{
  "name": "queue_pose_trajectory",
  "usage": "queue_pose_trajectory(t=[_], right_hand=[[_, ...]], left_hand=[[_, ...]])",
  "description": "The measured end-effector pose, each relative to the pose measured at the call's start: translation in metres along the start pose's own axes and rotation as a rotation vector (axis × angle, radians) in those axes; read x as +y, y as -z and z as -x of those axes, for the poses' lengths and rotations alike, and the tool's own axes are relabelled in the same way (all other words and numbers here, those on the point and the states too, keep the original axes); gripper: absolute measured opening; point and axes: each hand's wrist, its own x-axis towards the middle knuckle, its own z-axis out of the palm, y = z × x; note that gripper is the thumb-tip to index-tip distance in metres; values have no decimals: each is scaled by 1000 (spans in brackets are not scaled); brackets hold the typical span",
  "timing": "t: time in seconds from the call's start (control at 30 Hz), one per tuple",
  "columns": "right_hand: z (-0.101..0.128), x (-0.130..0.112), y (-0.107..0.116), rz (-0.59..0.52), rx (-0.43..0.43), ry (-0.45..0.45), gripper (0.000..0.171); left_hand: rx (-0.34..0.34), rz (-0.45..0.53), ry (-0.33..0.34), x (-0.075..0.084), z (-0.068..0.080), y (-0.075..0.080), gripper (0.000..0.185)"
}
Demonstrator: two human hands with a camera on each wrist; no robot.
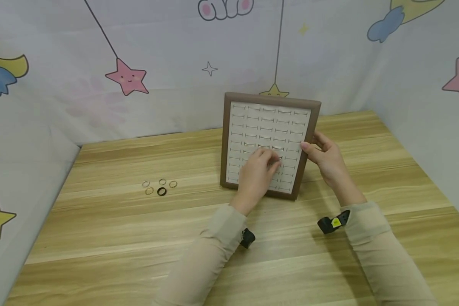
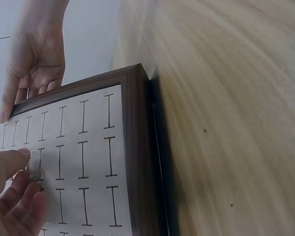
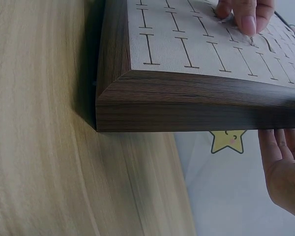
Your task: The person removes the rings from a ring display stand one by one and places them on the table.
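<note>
Tray (image 1: 229,140) tilted | right grip (image 1: 326,158) holds its edge | left grip (image 1: 258,170) fingers pressing slots

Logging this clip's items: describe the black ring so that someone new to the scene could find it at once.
Start from the wooden table and look left of the propped ring display board. A small cluster of rings lies there; the black ring sits at its near edge. It alone is dark and thick, the others being thin and pale.
</note>
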Motion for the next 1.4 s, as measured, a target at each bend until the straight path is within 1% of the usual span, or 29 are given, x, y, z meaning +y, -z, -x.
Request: queue_pose_trajectory(t=[0.23,0.4,0.53,0.63,0.8,1.0,1.1,1.23,1.4], right_hand=[[0,1,0,-4,-2,5,57],[0,1,0,-3,-1,4,58],[1,1,0,-6,-6,5,56],[2,0,0,-2,-9,4,55],[2,-1,-1,-2,-12,0,57],[2,-1,-1,-5,-10,-6,58],[2,-1,-1,-6,-10,-8,57],[2,-2,-2,-11,-9,-15,57],[3,-3,-2,-7,-8,-17,57]], left_hand=[[-8,16,-30,-4,1,1,11],[-36,18,-32,-5,3,5,13],[-64,35,-6,-5,6,12,13],[-68,71,19,-6,9,18,13],[-44,120,74,-11,12,30,18],[24,138,97,-25,15,44,27],[52,135,122,-33,18,51,30],[60,116,170,-46,21,60,32],[63,104,222,-64,27,71,30]])
